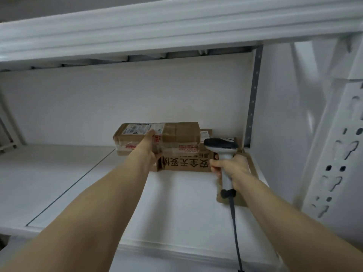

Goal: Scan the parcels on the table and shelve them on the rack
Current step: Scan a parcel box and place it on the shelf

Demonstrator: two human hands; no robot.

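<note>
Head view
My left hand (149,148): fingers wrapped on the front of the top parcel (157,135), which sits on a printed carton (185,163) at the back of the rack shelf (176,203).
My right hand (228,166): fist closed round the barcode scanner (223,148), just beside the carton.

The rack (334,146) around me is showing plain white, its far upright (253,99) grey. The parcel (157,136) under my left hand (149,150) is looking brown, with a white label and red-printed tape. The box (186,163) beneath is carrying bold black characters on brown. My scanner (224,154) is showing a black head, light grey handle and dark cable.
</note>
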